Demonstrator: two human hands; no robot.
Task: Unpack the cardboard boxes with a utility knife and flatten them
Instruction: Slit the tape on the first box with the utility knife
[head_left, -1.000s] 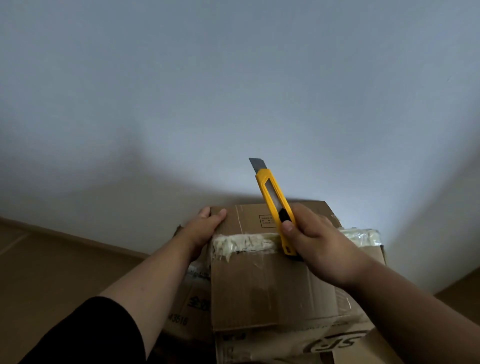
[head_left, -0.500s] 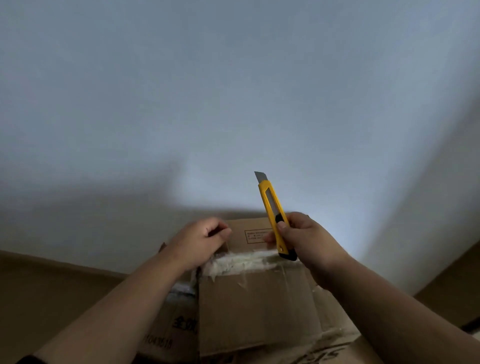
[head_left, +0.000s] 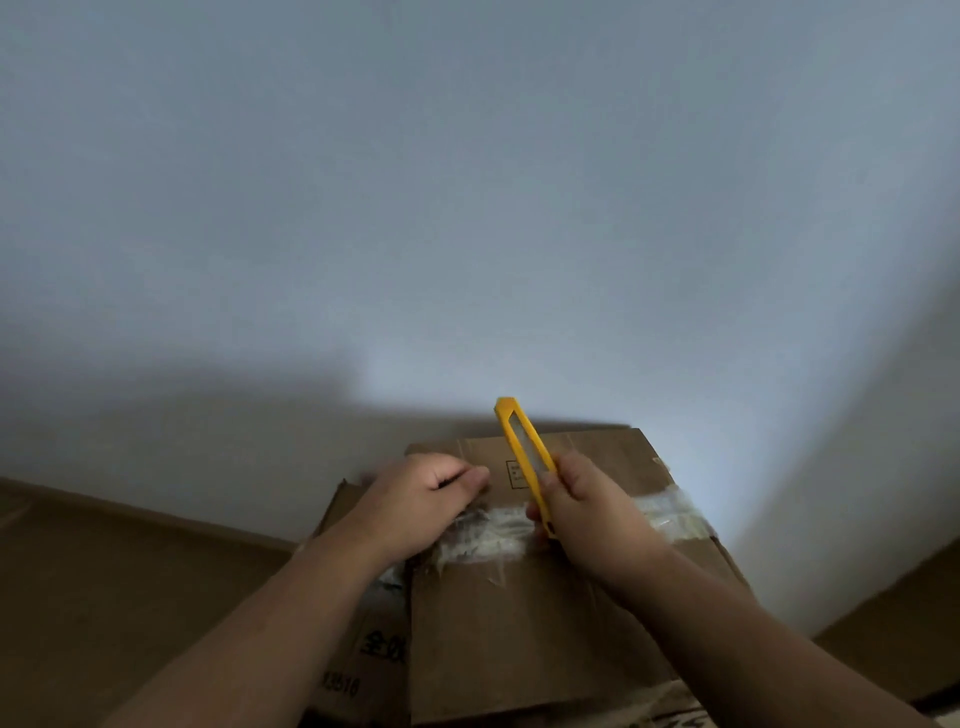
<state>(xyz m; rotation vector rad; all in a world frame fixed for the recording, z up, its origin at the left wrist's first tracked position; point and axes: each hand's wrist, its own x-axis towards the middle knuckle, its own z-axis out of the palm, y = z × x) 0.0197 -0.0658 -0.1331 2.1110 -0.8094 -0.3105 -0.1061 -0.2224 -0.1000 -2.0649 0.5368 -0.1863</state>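
The top cardboard box (head_left: 524, 618) sits low in the head view, stacked on another printed box (head_left: 363, 660) close to a pale wall (head_left: 467, 208); a crumpled band of clear tape (head_left: 488, 535) runs across its upper face from left to right, rough and whitish near the middle, smoother toward the right edge; the right hand (head_left: 587, 514) is wrapped around the lower end of the yellow utility knife (head_left: 524, 457), which points up and away from the person, its tip above the far edge of the box and off the cardboard; no blade can be made out past the yellow tip, so whether it is extended cannot be told; the left hand (head_left: 421, 493) rests on the box at the left end of the tape, fingers curled in toward the thumb, and it seems to be pinching at the tape or the flap edge there, though the blur leaves that uncertain; the step in hand looks like opening this taped seam, with flattening not yet begun; the next move would call for bringing the knife tip down to the tape line with the blade out, cutting shallowly along the seam and away from the left hand, which should steady the box clear of the cut path
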